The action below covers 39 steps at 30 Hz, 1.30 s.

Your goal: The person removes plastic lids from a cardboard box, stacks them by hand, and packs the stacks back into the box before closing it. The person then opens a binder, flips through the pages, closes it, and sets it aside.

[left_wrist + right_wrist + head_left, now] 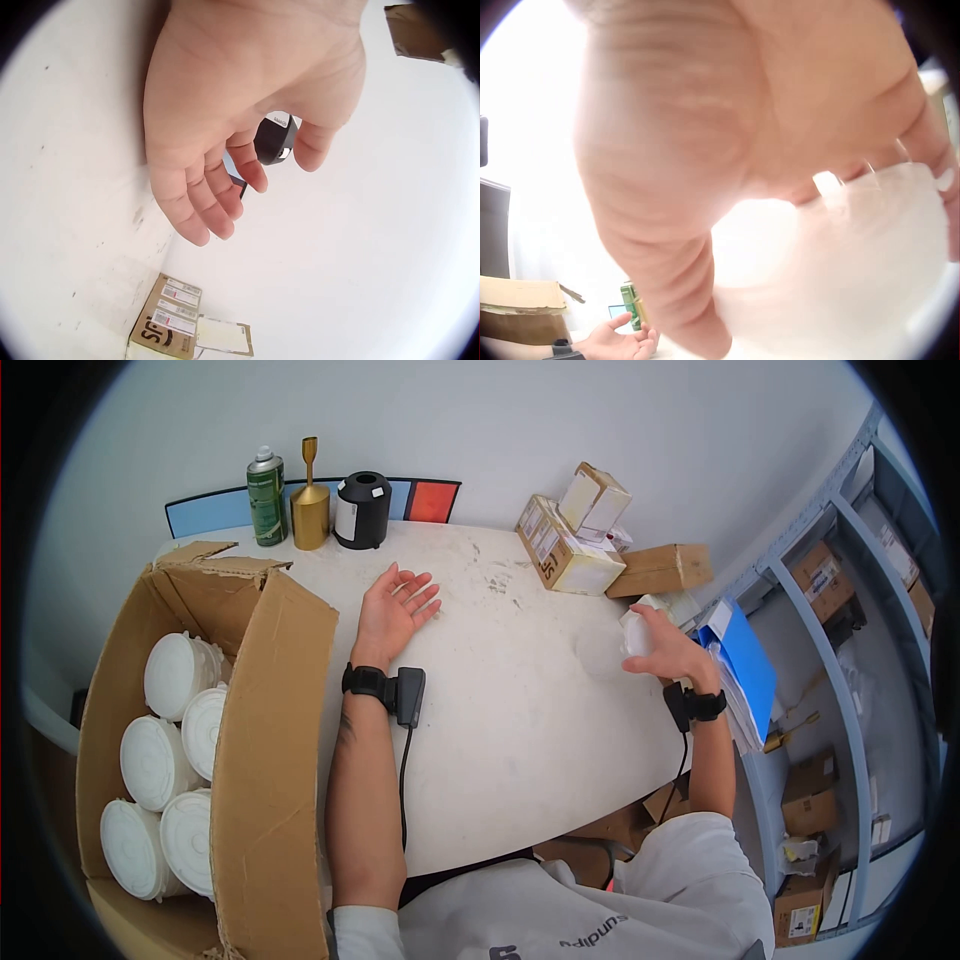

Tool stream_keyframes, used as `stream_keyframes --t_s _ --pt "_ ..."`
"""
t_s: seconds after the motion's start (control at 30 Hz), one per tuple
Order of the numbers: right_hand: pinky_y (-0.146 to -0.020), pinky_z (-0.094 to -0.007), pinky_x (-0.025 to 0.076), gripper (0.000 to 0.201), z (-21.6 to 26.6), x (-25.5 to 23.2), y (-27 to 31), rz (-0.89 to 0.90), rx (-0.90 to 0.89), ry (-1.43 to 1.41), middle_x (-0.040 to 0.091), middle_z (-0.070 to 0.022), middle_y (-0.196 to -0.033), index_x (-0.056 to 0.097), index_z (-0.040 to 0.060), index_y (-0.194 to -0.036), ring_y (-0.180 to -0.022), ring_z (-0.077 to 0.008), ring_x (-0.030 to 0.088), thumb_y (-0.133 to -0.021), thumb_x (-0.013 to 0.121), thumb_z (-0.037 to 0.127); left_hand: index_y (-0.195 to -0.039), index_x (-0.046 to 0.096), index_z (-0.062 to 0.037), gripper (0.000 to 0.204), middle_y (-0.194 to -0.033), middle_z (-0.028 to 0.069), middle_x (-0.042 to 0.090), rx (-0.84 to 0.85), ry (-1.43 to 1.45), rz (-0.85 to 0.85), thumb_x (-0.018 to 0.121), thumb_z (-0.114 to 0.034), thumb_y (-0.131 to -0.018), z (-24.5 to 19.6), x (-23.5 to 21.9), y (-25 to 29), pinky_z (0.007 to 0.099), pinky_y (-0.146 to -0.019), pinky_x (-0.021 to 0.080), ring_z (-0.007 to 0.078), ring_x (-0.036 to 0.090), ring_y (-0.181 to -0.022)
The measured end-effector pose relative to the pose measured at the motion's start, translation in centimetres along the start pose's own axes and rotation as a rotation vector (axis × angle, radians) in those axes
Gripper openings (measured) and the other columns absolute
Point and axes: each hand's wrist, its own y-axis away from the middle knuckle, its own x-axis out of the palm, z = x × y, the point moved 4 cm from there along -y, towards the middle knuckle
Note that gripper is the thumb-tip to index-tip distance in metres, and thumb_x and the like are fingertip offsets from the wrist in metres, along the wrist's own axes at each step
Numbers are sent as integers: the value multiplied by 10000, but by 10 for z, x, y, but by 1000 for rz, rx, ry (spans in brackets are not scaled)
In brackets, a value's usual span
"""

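Observation:
My right hand [668, 645] is at the right side of the table, its thumb and fingers round a white plastic tub [634, 635]. In the right wrist view the pale tub [847, 262] fills the space under the palm, overexposed, and the hand hides part of it. My left hand [393, 618] lies palm up at the table's left, holding nothing, fingers relaxed and slightly bent. Left of that arm stands an open cardboard box [275, 760] with several white lidded tubs [155, 762] inside.
Along the back stand a green spray can [267, 500], a gold candle holder [310, 515] and a black cylindrical device [362, 510]. Small cartons [570, 550] are stacked at the back right. A blue folder [745, 660] and a metal shelf [815, 620] flank the right edge.

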Motion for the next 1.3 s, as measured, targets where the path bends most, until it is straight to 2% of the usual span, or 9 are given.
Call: stream_keyframes --t_s 0.17,0.27,0.33,0.43,0.5,0.77,0.83,1.03,1.3 --pt "-1111 -415 453 1048 69 37 -25 -250 -338 -216 485 -268 -1420 293 -70 -1514 -1328 -368 531 -724 865 312 -1256 576 -44 463 -1412 214 572 -154 -254 217 541 -469 -1074 14 17 6 547 -1079 506 389 567 -1327" --pt "-1126 -435 434 1008 136 60 -40 -269 -578 -336 478 -242 -1438 356 1 -1491 -1348 -378 506 -715 909 327 -1348 559 -42 570 -1464 206 547 -294 -298 322 528 -537 -1067 28 36 21 561 -1070 510 389 560 -1347" --pt "-1129 -446 433 992 171 82 -53 -303 -687 -358 476 -243 -1443 374 11 -1484 -1363 -389 494 -719 916 336 -1383 572 -70 616 -1395 177 597 -349 -73 416 559 -583 -1041 36 51 30 509 -1026 546 342 615 -1274" --pt "-1095 -486 465 982 214 101 -64 -437 -865 -215 487 -257 -1441 413 5 -1480 -1345 -434 496 -716 921 355 -1383 586 -83 646 -1311 136 670 -186 -19 323 540 -623 -1032 34 26 9 468 -1005 565 286 666 -1199" --pt "-1104 -509 459 978 229 102 -70 -510 -880 -169 494 -260 -1444 439 16 -1478 -1357 -443 483 -699 926 350 -1382 595 -86 669 -1221 102 719 -121 -52 252 540 -645 -1020 24 17 7 434 -990 573 246 696 -1144" --pt "-1142 -464 435 1020 223 88 -91 -243 -743 -658 517 -221 -1446 417 17 -1518 -1340 -397 520 -697 923 350 -1484 518 -67 990 -1417 161 614 -174 45 235 427 -870 -912 11 32 26 488 -1085 513 317 610 -1290" --pt "-1121 -457 455 977 234 94 -83 -257 -917 -219 522 -195 -1450 420 50 -1514 -1317 -393 550 -712 908 322 -1429 567 -89 914 -1368 126 649 -137 -20 172 433 -846 -933 16 30 20 460 -1046 539 286 637 -1252" --pt "-1113 -435 454 939 234 105 -98 -248 -769 -383 558 -204 -1393 468 1 -1465 -1290 -355 567 -676 895 278 -1170 690 -135 707 -1096 59 743 -214 59 294 487 -781 -967 26 13 2 401 -840 602 225 717 -951" --pt "-1166 -450 404 1094 242 121 -109 -186 -902 -82 460 -255 -1506 347 -42 -1548 -1356 -371 519 -716 922 375 -1323 593 -113 755 -1244 148 661 -269 -52 233 585 -760 -933 35 10 2 462 -872 596 276 674 -1097"
